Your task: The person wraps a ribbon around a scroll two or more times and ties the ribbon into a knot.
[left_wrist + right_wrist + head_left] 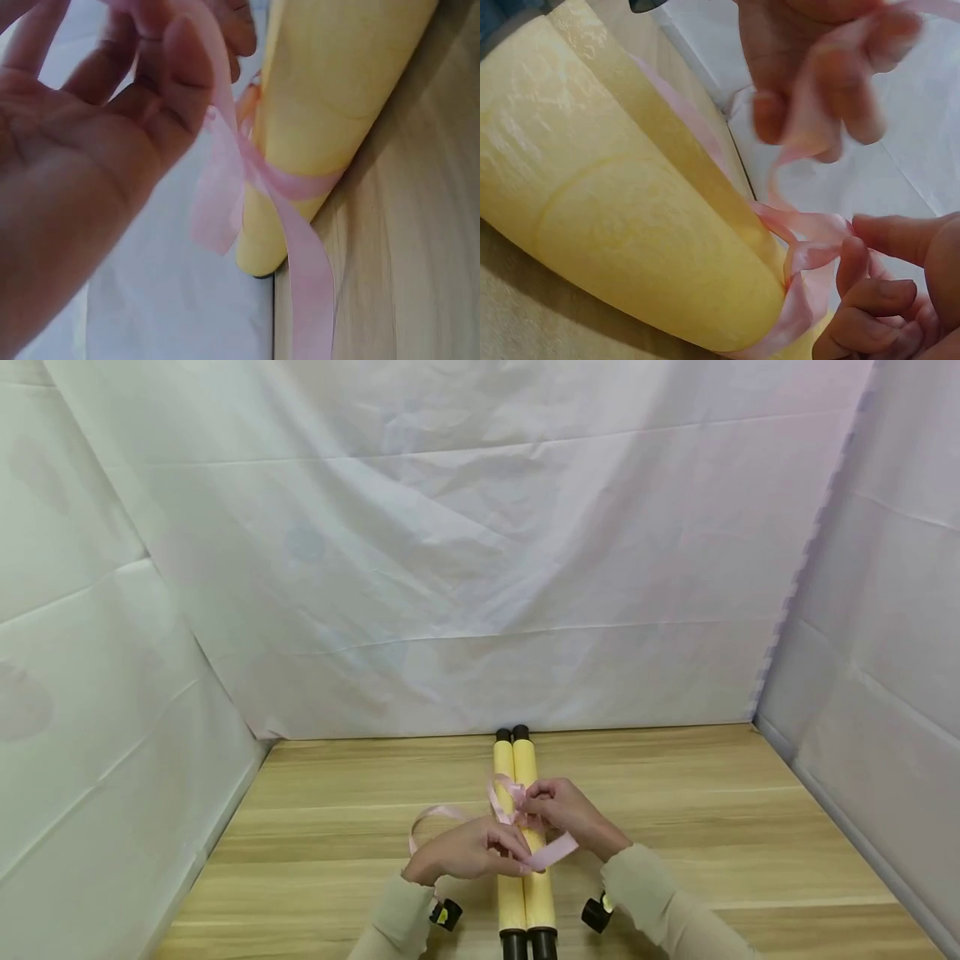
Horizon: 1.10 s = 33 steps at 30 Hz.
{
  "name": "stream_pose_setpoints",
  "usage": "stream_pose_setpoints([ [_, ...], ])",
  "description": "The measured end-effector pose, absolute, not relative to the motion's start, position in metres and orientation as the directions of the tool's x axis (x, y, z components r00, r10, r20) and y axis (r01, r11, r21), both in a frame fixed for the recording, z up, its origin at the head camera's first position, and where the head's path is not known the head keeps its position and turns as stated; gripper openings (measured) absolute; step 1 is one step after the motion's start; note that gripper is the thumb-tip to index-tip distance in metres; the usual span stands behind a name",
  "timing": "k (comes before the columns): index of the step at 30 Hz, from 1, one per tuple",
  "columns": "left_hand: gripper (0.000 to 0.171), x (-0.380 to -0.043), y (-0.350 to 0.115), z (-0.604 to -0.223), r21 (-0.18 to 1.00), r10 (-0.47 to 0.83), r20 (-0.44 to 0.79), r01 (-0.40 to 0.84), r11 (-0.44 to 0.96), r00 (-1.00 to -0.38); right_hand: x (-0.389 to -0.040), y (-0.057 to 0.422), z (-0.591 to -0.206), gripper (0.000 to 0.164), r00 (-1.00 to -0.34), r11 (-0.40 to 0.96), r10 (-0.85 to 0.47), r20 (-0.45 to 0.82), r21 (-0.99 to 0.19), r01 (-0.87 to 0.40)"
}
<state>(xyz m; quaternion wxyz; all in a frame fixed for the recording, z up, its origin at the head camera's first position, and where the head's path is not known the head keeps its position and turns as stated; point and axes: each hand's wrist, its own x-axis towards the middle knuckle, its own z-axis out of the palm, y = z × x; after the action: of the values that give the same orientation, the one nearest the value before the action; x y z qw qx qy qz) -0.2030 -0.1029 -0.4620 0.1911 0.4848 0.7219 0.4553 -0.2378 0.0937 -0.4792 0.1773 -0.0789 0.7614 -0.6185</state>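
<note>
Two pale yellow scrolls (511, 902) with black end knobs lie side by side, pointing away from me. A pink satin ribbon (555, 852) wraps round them and is crossed and looped on top. My left hand (474, 849) pinches a length of this ribbon above the scrolls, its short end sticking out to the right. Slightly farther away, my right hand (566, 810) pinches the ribbon by the crossing between thumb and forefinger. In the right wrist view, folds of ribbon (810, 255) gather at the right fingertips. A loose tail (311, 285) hangs down in the left wrist view.
The scrolls rest on a wood-grain table (337, 785), their far ends close to a white cloth backdrop (480, 568). White cloth also stands along both sides. Small black devices (446, 914) show at both wrists. A ribbon loop (431, 814) curves out left of the scrolls.
</note>
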Motion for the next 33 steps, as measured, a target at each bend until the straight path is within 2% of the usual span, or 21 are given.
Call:
stream_pose_setpoints([
  [5, 0.02, -0.198, -0.09, -0.463, 0.778, 0.909, 0.099, 0.601, 0.183, -0.404, -0.242, 0.097, -0.482, 0.02, -0.907, 0.242, -0.389, -0.159, -0.968, 0.066],
  [9, 0.025, -0.195, -0.086, -0.461, 0.705, 0.912, 0.03, 0.656, 0.271, -0.409, -0.243, 0.098, -0.483, 0.017, -0.892, 0.208, -0.429, -0.143, -0.977, 0.057],
  [14, 0.029, -0.196, -0.091, -0.456, 0.722, 0.887, 0.04, 0.627, 0.293, -0.46, -0.24, 0.098, -0.48, 0.018, -0.882, 0.197, -0.448, -0.144, -0.979, 0.06],
  [16, 0.026, -0.2, -0.094, -0.456, 0.745, 0.855, 0.059, 0.593, 0.306, -0.515, -0.24, 0.098, -0.48, 0.018, -0.884, 0.202, -0.446, -0.144, -0.978, 0.057],
  [18, 0.02, -0.203, -0.098, -0.455, 0.791, 0.797, 0.065, 0.518, 0.326, -0.601, -0.241, 0.098, -0.48, 0.02, -0.887, 0.211, -0.439, -0.143, -0.976, 0.053],
  [22, 0.008, -0.211, -0.102, -0.455, 0.844, 0.584, 0.056, 0.351, 0.406, -0.81, -0.242, 0.098, -0.478, 0.024, -0.894, 0.236, -0.424, -0.144, -0.971, 0.045],
  [24, 0.009, -0.214, -0.102, -0.454, 0.85, 0.476, 0.047, 0.285, 0.444, -0.878, -0.242, 0.098, -0.477, 0.025, -0.897, 0.244, -0.419, -0.142, -0.969, 0.039],
  [28, 0.027, -0.221, -0.098, -0.456, 0.833, 0.359, 0.018, 0.212, 0.511, -0.933, -0.241, 0.098, -0.476, 0.025, -0.898, 0.251, -0.418, -0.136, -0.968, 0.029],
  [31, 0.043, -0.226, -0.095, -0.46, 0.839, 0.355, 0.001, 0.194, 0.509, -0.935, -0.241, 0.097, -0.475, 0.026, -0.9, 0.258, -0.414, -0.133, -0.966, 0.024],
  [33, 0.047, -0.229, -0.094, -0.464, 0.85, 0.367, -0.006, 0.188, 0.492, -0.93, -0.241, 0.095, -0.476, 0.026, -0.905, 0.262, -0.404, -0.133, -0.965, 0.025],
])
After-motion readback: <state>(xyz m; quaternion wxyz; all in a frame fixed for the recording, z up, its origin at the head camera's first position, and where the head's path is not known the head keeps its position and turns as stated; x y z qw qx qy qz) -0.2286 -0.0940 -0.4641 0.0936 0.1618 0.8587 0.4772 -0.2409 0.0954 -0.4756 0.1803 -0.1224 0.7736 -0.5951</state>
